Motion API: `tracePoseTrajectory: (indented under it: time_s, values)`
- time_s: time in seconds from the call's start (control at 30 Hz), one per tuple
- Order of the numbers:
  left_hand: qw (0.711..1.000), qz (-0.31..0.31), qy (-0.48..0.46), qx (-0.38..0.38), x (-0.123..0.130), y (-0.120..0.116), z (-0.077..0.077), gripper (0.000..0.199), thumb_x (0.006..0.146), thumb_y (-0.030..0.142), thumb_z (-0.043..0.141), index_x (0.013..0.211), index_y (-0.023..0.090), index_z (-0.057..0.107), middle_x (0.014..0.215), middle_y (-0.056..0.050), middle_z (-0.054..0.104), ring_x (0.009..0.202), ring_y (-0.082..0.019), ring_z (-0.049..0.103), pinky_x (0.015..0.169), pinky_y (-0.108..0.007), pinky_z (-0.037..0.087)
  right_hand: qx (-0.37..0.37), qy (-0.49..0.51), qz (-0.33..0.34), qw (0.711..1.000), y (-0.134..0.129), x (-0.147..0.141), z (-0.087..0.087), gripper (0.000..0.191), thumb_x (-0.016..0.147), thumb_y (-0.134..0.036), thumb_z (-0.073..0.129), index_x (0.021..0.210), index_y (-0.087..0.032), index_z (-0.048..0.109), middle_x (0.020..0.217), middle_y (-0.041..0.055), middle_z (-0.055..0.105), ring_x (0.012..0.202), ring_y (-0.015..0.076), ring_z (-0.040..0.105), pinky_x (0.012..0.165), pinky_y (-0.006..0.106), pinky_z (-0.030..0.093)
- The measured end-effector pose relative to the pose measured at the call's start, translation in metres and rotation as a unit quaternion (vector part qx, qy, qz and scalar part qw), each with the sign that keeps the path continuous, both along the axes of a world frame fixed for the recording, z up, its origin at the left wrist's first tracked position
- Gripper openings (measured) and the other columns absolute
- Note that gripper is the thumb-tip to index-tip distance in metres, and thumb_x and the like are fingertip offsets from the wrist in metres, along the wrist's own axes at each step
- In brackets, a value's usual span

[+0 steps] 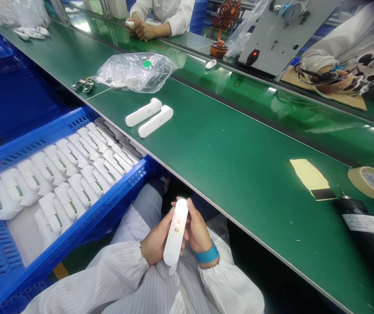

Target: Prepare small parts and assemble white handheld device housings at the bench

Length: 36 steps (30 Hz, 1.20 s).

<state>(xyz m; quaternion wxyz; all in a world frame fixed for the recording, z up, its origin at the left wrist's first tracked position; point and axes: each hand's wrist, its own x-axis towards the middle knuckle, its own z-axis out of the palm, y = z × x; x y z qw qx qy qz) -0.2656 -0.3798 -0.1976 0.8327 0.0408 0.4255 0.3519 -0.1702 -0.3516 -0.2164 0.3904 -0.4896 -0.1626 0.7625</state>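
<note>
**A:** Your striped sleeves (107,272) fill the bottom of the view, cuffs gathered at the wrists. What do your hands have?

**B:** Both are closed around one white plastic casing (175,231). My left hand (157,237) cups one long side, and my right hand (198,224), with the blue wristband (207,254) above it, cups the other. I hold the casing tilted over my lap, just off the near edge of the green worktop (239,152).

**A:** What makes a good hold here?

**B:** Grip by the long sides only, so the small printed mark (176,223) on the face shows. A pale tab (172,270) pokes from the lower end. It's too small for me to tell what it is, so my fingers sit clear of it.

**A:** And around you?

**B:** On my left, a blue crate (118,196) lies along the near edge, packed with white casings (59,192). Past my hands, two white bars (149,117) lie near that edge, with a plastic bag (136,72) farther along. A roll of tape (372,183) sits toward the right.
</note>
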Motion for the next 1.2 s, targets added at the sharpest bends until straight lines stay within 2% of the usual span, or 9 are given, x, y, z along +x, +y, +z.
tracePoseTrajectory:
  time_s: [0.2,0.33,0.4,0.53,0.6,0.7,1.0,1.2]
  values:
    - [1.0,-0.004,-0.002,0.003,-0.001,-0.001,-0.004,0.058,0.085,0.058,0.028,0.083,0.01,0.061,0.053,-0.002,0.058,0.038,-0.012,0.052,0.037,-0.022,0.043,0.007,-0.004,-0.006,1.0,0.001,0.001,0.002,0.047,0.074,-0.058,0.056,0.101,-0.019,0.06,0.085,0.0035,0.068,0.028,0.0021,0.038,0.024,0.016,0.031]
    - [1.0,-0.01,0.006,0.006,-0.003,-0.002,-0.006,0.059,0.083,0.06,0.031,0.079,0.01,0.061,0.052,-0.002,0.056,0.041,-0.012,0.053,0.04,-0.022,0.044,0.015,-0.007,-0.018,1.0,0.001,0.001,0.003,0.048,0.072,-0.058,0.058,0.099,-0.018,0.06,0.065,-0.0012,0.062,0.029,0.0036,0.038,0.023,0.015,0.027]
    - [1.0,-0.012,0.014,0.013,-0.005,-0.003,-0.008,0.056,0.082,0.06,0.035,0.079,0.01,0.061,0.055,-0.003,0.057,0.043,-0.012,0.053,0.042,-0.022,0.045,0.018,-0.008,-0.021,1.0,0.0,0.001,0.003,0.049,0.072,-0.059,0.058,0.098,-0.018,0.059,0.058,-0.0033,0.058,0.029,0.0044,0.037,0.024,0.016,0.026]
    - [0.998,-0.018,0.035,0.044,-0.011,-0.009,-0.009,0.043,0.079,0.053,0.05,0.085,0.012,0.06,0.066,-0.004,0.061,0.049,-0.011,0.056,0.046,-0.022,0.045,0.033,-0.016,-0.028,0.999,0.0,0.003,0.003,0.047,0.073,-0.057,0.058,0.1,-0.018,0.059,0.056,-0.0042,0.056,0.032,0.0059,0.039,0.026,0.017,0.027]
    - [0.996,-0.025,0.048,0.067,-0.014,-0.012,-0.01,0.034,0.074,0.042,0.062,0.092,0.014,0.058,0.073,-0.004,0.062,0.052,-0.011,0.056,0.047,-0.022,0.045,0.043,-0.023,-0.04,0.998,0.001,0.004,0.002,0.043,0.074,-0.054,0.059,0.099,-0.019,0.061,0.059,-0.0036,0.057,0.039,0.0072,0.045,0.031,0.018,0.032]
    - [0.992,-0.038,0.067,0.097,-0.016,-0.015,-0.01,0.038,0.067,0.029,0.071,0.099,0.015,0.056,0.079,-0.003,0.063,0.055,-0.01,0.056,0.048,-0.022,0.044,0.057,-0.036,-0.057,0.996,0.001,0.005,0.002,0.037,0.074,-0.049,0.061,0.096,-0.019,0.063,0.069,-0.0021,0.061,0.055,0.0091,0.053,0.045,0.019,0.041]
    - [0.983,-0.072,0.099,0.137,-0.017,-0.017,-0.013,0.038,0.07,0.031,0.069,0.102,0.017,0.054,0.077,-0.001,0.061,0.056,-0.01,0.054,0.051,-0.022,0.04,0.084,-0.059,-0.046,0.994,-0.001,0.006,0.008,0.039,0.076,-0.047,0.06,0.104,-0.02,0.06,0.087,0.0025,0.066,0.07,0.0145,0.057,0.058,0.025,0.043]
    - [0.977,-0.087,0.116,0.157,-0.018,-0.015,-0.009,0.049,0.067,0.031,0.072,0.108,0.017,0.051,0.068,0.003,0.055,0.055,-0.01,0.05,0.052,-0.023,0.038,0.114,-0.05,-0.029,0.992,-0.002,0.006,0.01,0.037,0.078,-0.044,0.058,0.107,-0.022,0.058,0.099,0.0042,0.065,0.08,0.0169,0.056,0.064,0.026,0.044]
